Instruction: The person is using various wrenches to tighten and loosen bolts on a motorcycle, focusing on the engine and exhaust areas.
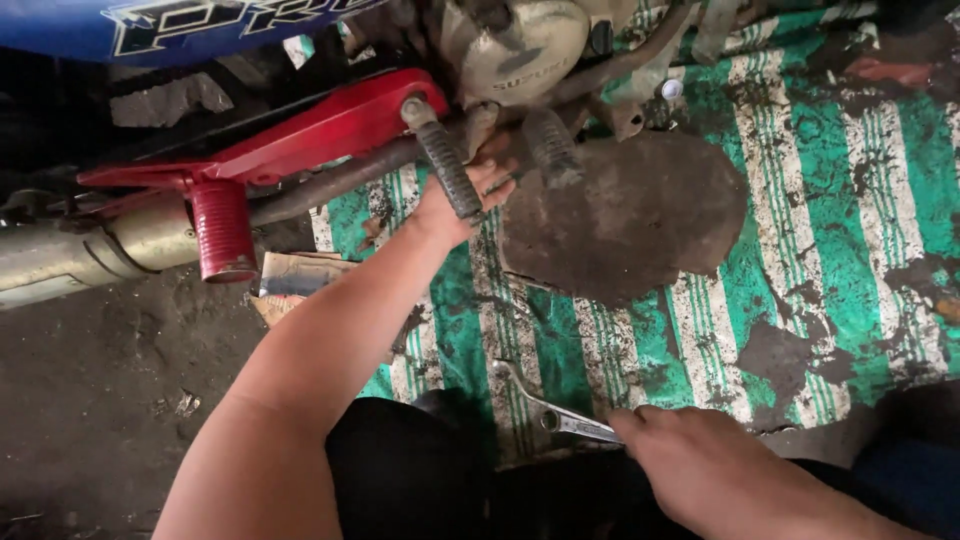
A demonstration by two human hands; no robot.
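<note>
Red swingarm (pixel 300 135) beside left hand (pixel 462 200); right hand (pixel 700 460) grips wrench (pixel 550 410).

A flattened piece of printed cardboard packaging (pixel 295 280), pale with brownish edges, lies on the ground just below the red cylinder (pixel 222 230). Up and to the left of that cylinder, a blue panel (pixel 150 25) carries a white-and-black lettered decal.

Green striped mat (pixel 850 200), red swingarm (pixel 300 135), exhaust pipe (pixel 70 255).

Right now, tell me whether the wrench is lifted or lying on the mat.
Lying flat on the striped mat. The wrench rests along it, with the right hand gripping its near end.
</note>
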